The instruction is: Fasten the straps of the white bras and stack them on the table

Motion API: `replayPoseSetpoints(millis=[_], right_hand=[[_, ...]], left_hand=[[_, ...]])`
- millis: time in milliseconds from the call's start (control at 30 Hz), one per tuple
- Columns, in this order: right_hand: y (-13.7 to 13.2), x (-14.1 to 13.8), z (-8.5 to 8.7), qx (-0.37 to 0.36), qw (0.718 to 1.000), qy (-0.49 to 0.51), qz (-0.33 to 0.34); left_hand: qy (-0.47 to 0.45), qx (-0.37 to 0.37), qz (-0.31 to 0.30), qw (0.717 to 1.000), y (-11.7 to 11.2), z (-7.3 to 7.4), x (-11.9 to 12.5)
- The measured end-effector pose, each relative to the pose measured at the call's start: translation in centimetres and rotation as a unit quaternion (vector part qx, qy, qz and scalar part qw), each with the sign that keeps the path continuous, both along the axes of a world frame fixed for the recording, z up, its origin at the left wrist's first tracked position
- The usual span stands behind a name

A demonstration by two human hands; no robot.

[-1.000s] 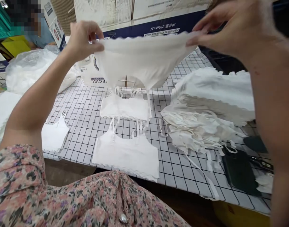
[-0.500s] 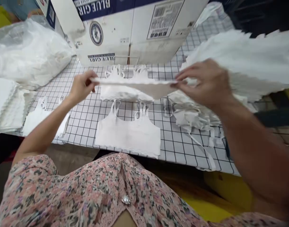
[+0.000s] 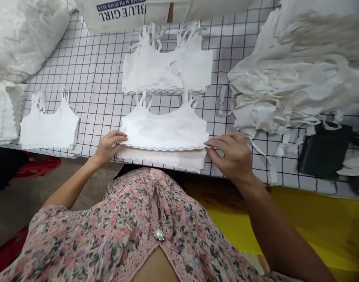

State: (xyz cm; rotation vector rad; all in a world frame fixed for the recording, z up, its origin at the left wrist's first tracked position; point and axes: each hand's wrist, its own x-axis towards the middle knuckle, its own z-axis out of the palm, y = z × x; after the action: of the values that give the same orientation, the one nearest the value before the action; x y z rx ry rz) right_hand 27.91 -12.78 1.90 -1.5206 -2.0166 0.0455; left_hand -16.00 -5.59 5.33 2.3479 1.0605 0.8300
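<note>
The left hand (image 3: 109, 147) is closed in a pinch on the left hem corner of the white crop top (image 3: 166, 127), thumb over fingers. The right hand (image 3: 230, 154) pinches the right hem corner with its fingertips. The top lies flat between the two hands, straps pointing away from the person, on a low stack of folded tops (image 3: 164, 158) at the near edge of the checked table (image 3: 94, 82). Its scalloped hem sits slightly beyond the stack's near edge. For a clean lay, hold both corners level and the hem just taut. Square the hem and side edges to the stack beneath before releasing. Spread the straps flat, clear of the second stack (image 3: 167, 70) just beyond the hands. A loose heap of tops (image 3: 291, 82) lies beyond the right hand. A single top (image 3: 48, 127) lies well left of the left hand.
</note>
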Motion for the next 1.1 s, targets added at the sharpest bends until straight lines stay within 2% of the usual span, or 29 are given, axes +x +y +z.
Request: replayPoseSetpoints(millis=[167, 333, 433, 633, 767, 833, 900, 1000, 1100], right_hand=[[-1.8, 0.1, -0.3, 0.042, 0.998, 0.014, -0.036], [-4.2, -0.8, -0.7, 0.064, 0.997, -0.027, 0.019], [-5.2, -1.5, -1.2, 0.050, 0.998, -0.020, 0.018], [-6.7, -1.6, -1.3, 0.028, 0.999, -0.025, 0.034], [-7.5, -1.8, -1.0, 0.044, 0.996, -0.055, 0.062], [-7.2, -2.7, -0.7, 0.036, 0.996, -0.051, 0.058], [-6.3, -4.2, -0.7, -0.018, 0.997, -0.062, 0.045], [-5.1, -6.8, -1.5, -0.112, 0.988, -0.103, 0.031], [-4.7, -8.0, -2.6, -0.136, 0.983, -0.120, 0.030]], left_hand=[[0.010, 0.019, 0.005, 1.000, -0.8, -0.8, -0.5], [0.019, 0.067, -0.012, 0.997, -1.7, -2.3, -1.1], [0.017, 0.089, -0.018, 0.996, -2.0, -2.9, -1.1], [0.008, 0.092, -0.029, 0.995, -2.4, -2.8, -1.7], [0.041, 0.092, -0.026, 0.995, -3.0, -1.7, -1.9], [0.044, 0.094, 0.004, 0.995, -3.2, -1.1, -0.9], [0.046, 0.091, 0.029, 0.994, -3.3, -1.1, 1.0], [0.116, 0.046, 0.040, 0.991, -3.8, -3.0, 4.6], [0.162, 0.000, 0.058, 0.985, -4.5, -5.5, 6.6]])
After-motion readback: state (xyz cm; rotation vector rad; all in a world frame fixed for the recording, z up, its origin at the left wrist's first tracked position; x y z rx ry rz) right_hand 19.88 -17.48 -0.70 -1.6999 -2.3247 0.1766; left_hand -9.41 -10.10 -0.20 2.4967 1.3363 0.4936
